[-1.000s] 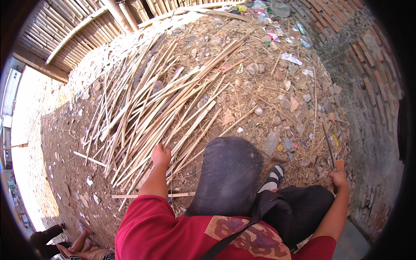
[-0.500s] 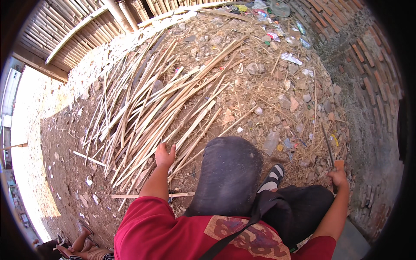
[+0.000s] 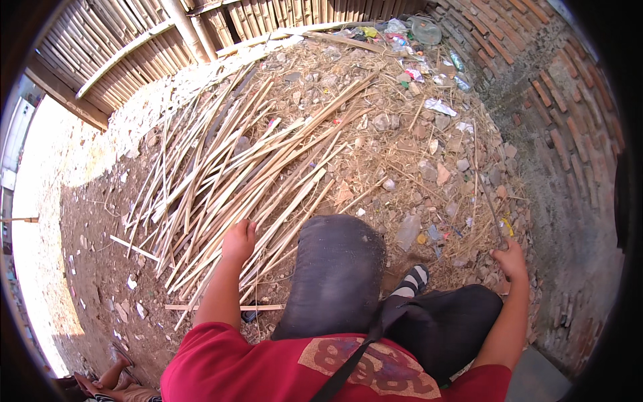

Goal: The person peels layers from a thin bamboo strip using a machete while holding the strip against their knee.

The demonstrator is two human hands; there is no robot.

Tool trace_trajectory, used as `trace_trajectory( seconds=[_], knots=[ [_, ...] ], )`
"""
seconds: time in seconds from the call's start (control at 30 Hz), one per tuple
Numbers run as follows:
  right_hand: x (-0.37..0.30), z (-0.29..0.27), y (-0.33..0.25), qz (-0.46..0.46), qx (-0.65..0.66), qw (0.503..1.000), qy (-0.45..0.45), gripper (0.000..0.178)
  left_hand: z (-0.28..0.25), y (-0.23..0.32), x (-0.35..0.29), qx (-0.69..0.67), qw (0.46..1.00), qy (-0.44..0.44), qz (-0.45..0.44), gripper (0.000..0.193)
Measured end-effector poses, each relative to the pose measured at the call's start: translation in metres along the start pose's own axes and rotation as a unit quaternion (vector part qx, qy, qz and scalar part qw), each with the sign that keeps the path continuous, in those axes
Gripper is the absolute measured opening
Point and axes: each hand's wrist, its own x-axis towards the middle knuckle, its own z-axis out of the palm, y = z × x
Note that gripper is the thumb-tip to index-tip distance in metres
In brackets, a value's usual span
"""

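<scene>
My left hand point(image 3: 239, 240) is low over the near side of a heap of pale split bamboo strips point(image 3: 221, 181). Its fingers are curled in among the strips and seem to grip one; the fingertips are partly hidden. Out to the right, my right hand point(image 3: 511, 260) is closed around the grip of a long, thin, dark-bladed knife point(image 3: 492, 209). Its blade points away from me, low over the rubble, and the handle is hidden in my fist.
A brick wall point(image 3: 569, 154) rises on the right, and a bamboo-slat fence point(image 3: 134, 47) stands at the far left. Plastic litter point(image 3: 408, 40) lies in the far corner. Stones and dry straw cover the ground. Another person's legs point(image 3: 110, 378) show at the lower left.
My left hand's thumb has drawn in toward its fingers over the strips. The right hand with the knife has turned, and the blade reaches farther forward and lower.
</scene>
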Motion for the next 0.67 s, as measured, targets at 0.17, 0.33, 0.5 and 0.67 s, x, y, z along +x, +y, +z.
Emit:
trace_trajectory(
  seconds=[0.17,0.33,0.5,0.67],
  knots=[
    [-0.008,0.005,-0.081,-0.243,0.01,0.969,0.048,0.046,-0.058,0.039,-0.021,0.003,0.998,0.02,0.058,0.032],
    [-0.046,0.013,-0.141,-0.323,0.062,0.942,-0.058,0.041,-0.112,0.097,-0.071,0.004,0.997,0.02,0.08,0.033],
    [-0.077,0.043,-0.153,-0.435,0.059,0.889,-0.134,0.04,-0.135,0.138,-0.125,0.04,0.992,-0.006,0.117,0.034],
    [-0.101,0.062,-0.147,-0.499,0.032,0.854,-0.147,0.04,-0.131,0.2,-0.167,0.089,0.986,-0.053,0.132,0.033]
  ],
)
